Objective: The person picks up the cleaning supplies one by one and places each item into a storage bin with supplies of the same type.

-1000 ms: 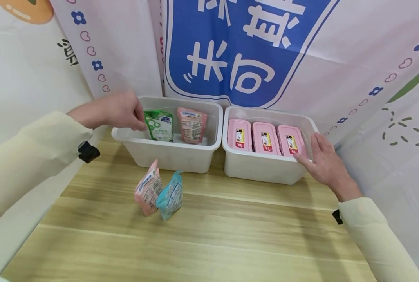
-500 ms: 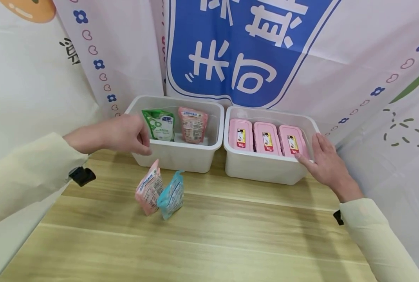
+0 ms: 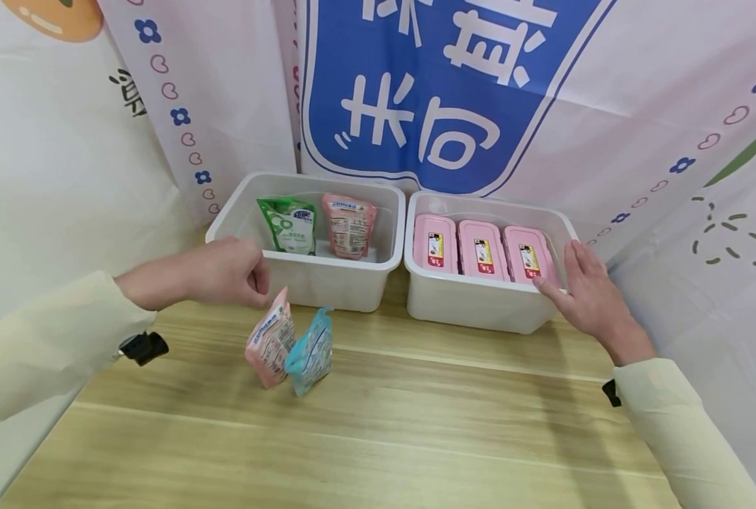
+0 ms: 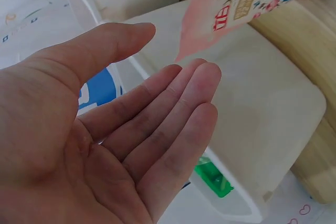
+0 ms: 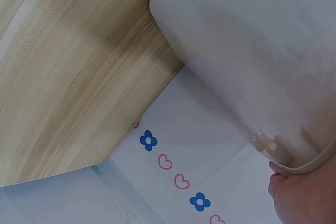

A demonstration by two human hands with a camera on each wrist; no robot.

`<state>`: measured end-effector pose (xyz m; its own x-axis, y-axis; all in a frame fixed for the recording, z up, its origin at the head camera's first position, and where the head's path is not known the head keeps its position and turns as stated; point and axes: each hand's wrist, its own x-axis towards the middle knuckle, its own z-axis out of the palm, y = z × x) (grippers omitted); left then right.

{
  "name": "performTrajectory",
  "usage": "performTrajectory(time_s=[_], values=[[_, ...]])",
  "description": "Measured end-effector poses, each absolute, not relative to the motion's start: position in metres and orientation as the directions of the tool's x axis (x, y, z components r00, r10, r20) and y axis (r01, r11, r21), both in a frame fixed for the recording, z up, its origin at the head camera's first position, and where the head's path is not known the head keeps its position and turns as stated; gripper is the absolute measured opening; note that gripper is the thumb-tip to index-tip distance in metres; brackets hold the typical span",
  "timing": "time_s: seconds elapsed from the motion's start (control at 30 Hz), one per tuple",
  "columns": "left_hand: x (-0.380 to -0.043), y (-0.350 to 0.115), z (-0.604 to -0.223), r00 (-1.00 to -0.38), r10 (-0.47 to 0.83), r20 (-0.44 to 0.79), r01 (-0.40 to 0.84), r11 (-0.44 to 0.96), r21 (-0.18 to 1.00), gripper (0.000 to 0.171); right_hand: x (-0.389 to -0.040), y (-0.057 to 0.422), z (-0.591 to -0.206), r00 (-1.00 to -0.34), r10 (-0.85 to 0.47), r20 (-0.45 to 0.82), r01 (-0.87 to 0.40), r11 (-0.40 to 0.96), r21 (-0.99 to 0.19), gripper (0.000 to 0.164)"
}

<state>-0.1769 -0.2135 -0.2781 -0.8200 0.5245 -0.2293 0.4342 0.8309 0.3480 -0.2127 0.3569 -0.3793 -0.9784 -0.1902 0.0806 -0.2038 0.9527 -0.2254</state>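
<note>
My left hand [image 3: 215,272] hovers in front of the left white bin [image 3: 327,286], just by the top of a pink pouch [image 3: 273,345]. In the left wrist view its fingers are loosely extended and its thumb stands apart, near the pouch's tip, with nothing held. That pouch stands on the table beside a blue pouch [image 3: 311,357]. Inside the left bin are a green pouch [image 3: 293,230] and another pink pouch [image 3: 350,230]. My right hand [image 3: 591,293] rests on the right front corner of the right white bin [image 3: 467,304], fingers along the side rim, thumb on the front rim.
Pink-lidded boxes [image 3: 482,251] stand in a row inside the right bin. Both bins sit side by side at the back of the wooden table [image 3: 384,424]. A printed cloth [image 3: 441,92] hangs behind them, and white walls of cloth flank both sides.
From over the left bin's rim beside the green pouch, my left hand has come down and forward to the pink pouch on the table. My right hand has stayed on its bin.
</note>
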Motion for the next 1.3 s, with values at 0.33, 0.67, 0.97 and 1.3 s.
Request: performTrajectory(time_s=[0.33,0.67,0.97,1.3], values=[[-0.172,-0.216,-0.293,-0.828,0.488,-0.278,0.373,0.848,0.377,0.016,-0.213,0.357,-0.379,-0.978,-0.193,0.077,-0.205,0.953,-0.221,0.099],[-0.17,-0.215,-0.307,-0.828,0.509,-0.235,0.395,0.827,0.401,0.013,-0.213,0.357,-0.38,-0.978,-0.192,0.082,-0.205,0.956,-0.21,0.099],[-0.169,-0.213,-0.319,-0.844,0.48,-0.238,0.367,0.842,0.395,0.017,-0.212,0.357,-0.379,-0.979,-0.186,0.08,-0.199,0.955,-0.22,0.099],[-0.163,-0.212,-0.328,-0.881,0.421,-0.219,0.321,0.868,0.379,0.017,-0.21,0.356,-0.379,-0.982,-0.168,0.085,-0.184,0.954,-0.237,0.1]])
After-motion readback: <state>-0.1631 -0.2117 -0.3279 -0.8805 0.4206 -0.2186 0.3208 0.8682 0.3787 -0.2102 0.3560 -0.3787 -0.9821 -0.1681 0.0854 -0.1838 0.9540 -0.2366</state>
